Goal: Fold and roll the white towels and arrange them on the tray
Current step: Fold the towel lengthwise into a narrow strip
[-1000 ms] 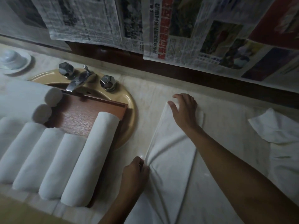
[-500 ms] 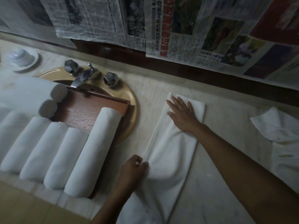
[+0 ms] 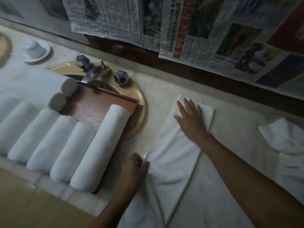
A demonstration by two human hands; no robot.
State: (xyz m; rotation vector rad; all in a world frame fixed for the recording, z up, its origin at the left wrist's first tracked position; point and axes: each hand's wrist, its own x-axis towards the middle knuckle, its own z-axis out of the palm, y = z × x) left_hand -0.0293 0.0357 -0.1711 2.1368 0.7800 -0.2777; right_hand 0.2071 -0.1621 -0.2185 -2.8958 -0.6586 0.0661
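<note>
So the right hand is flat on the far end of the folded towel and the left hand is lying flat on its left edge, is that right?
Not quite. The head view shows the left hand pinching the folded towel at its left edge, fingers curled, not flat. The right hand is flat on the far end.

Folded towel (image 3: 174,155) lies on counter (image 3: 230,129), long axis 7 to 1 o'clock. R hand (image 3: 190,119) flat on its far end, fingers straight, spread. L hand (image 3: 133,170) pinches its left edge w/ curled fingers; cloth puckers there. At 9 o'clock, tray (image 3: 98,106) over sink (image 3: 140,102), row of rolls (image 3: 102,145) side by side, two more behind. Tap (image 3: 95,73) at 11. Loose towel (image 3: 283,137) at 3.
</note>
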